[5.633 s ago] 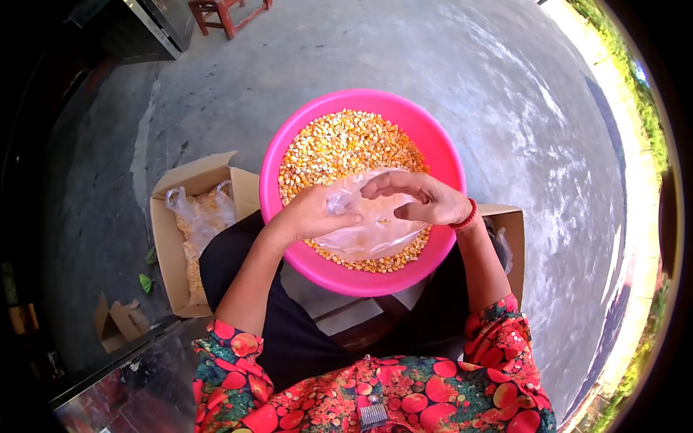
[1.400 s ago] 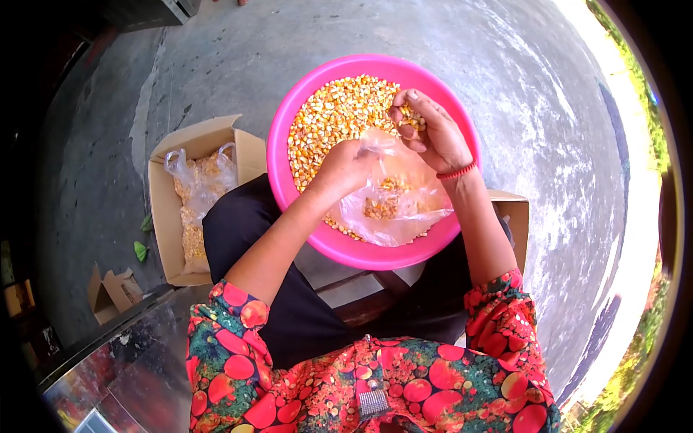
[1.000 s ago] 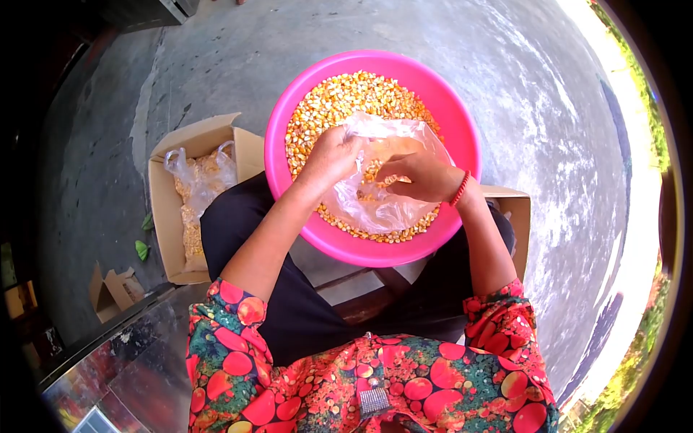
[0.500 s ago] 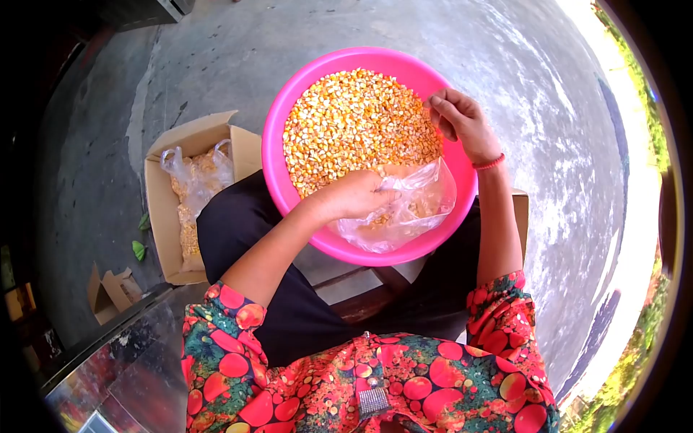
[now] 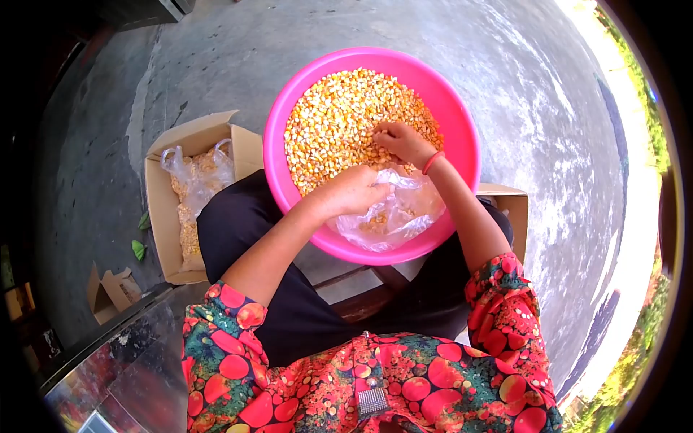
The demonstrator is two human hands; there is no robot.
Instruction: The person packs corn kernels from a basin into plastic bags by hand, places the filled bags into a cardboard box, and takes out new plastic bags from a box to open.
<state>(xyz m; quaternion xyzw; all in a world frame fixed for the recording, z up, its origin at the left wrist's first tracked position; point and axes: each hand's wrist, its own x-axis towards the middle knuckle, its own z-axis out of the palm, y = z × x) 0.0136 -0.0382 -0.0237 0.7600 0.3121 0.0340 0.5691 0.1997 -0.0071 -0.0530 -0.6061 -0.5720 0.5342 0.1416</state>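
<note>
A clear plastic bag [image 5: 415,196] lies slack in the lower part of a pink basin [image 5: 463,133], near the middle of the frame, on top of loose corn kernels [image 5: 328,119]. The left hand [image 5: 357,189] is closed on the bag's edge, its fingertips partly hidden by the film. The right hand [image 5: 404,142], above it in the frame, has its fingers curled and nearly together, their tips at the kernels; whether any are pinched inside, I cannot tell.

The bag looks thin, soft and light, likely slippery and easy to tear or crumple; its gathered rim seems the best hold, with the few kernels inside weighing down its bottom. The kernels look hard, dry and small, suited to a fingertip pinch or a scoop.

Counted: one basin, one bag in it, and kernels too many to number. One cardboard box [image 5: 160,238] at left of the frame holds at least one handled bag of kernels [image 5: 198,180]; another box [image 5: 521,224] is partly visible right of the basin.
</note>
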